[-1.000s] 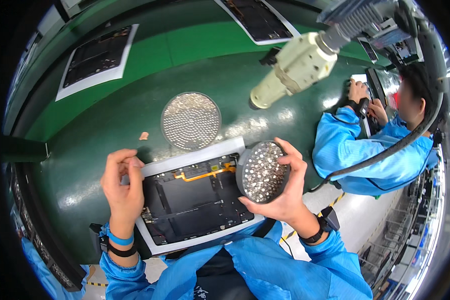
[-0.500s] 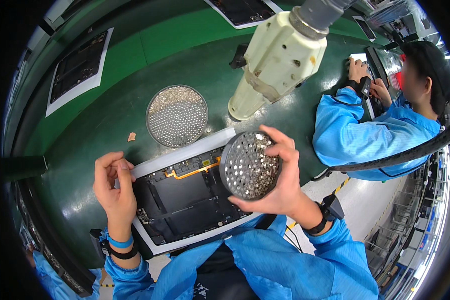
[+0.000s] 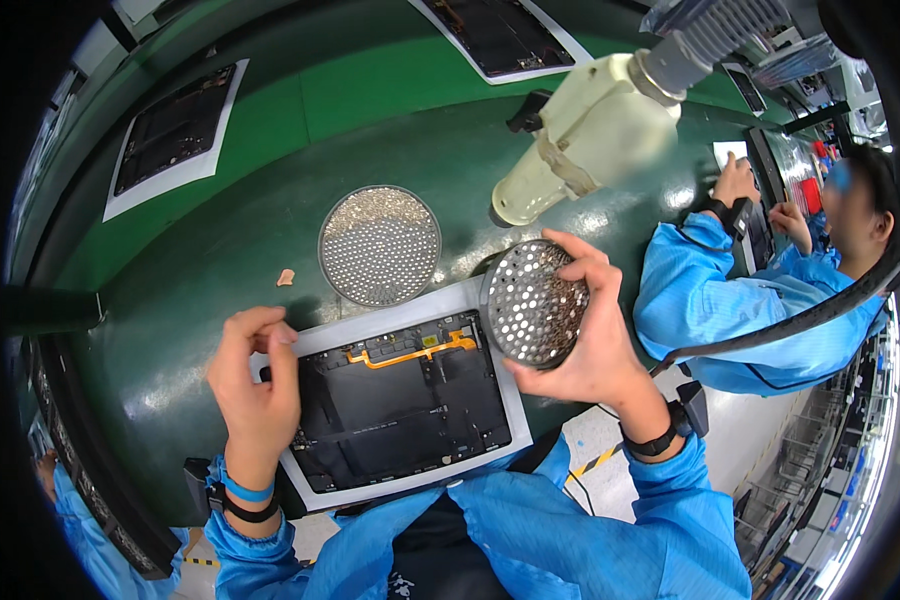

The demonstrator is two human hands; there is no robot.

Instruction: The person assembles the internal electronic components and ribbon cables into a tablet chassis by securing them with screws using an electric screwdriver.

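Observation:
My right hand (image 3: 607, 340) grips a round dark screw tray (image 3: 526, 305) by its rim. The tray is tilted, with rows of holes and small shiny screws gathered at its right side. Below and left of it lies an opened tablet (image 3: 395, 415) with a black inside and an orange ribbon cable (image 3: 420, 349), set on a white sheet (image 3: 517, 402). At the tablet's upper left corner hovers my left hand (image 3: 253, 385), thumb and fingers pinched; something small and dark shows beside them, too hidden to name.
A second round screw tray (image 3: 382, 262) rests on the green bench (image 3: 180, 320), beside a small tan scrap (image 3: 286, 278). A pale nozzle (image 3: 560, 160) on a ribbed hose hangs above. More opened tablets (image 3: 175, 130) lie along the back. A co-worker in a blue sleeve (image 3: 705, 290) works at right.
The tray in my right hand has turned, and its screws show less. The view has shifted, so the bench things sit further right and the tablet lies more uncovered. My left hand keeps its pinch.

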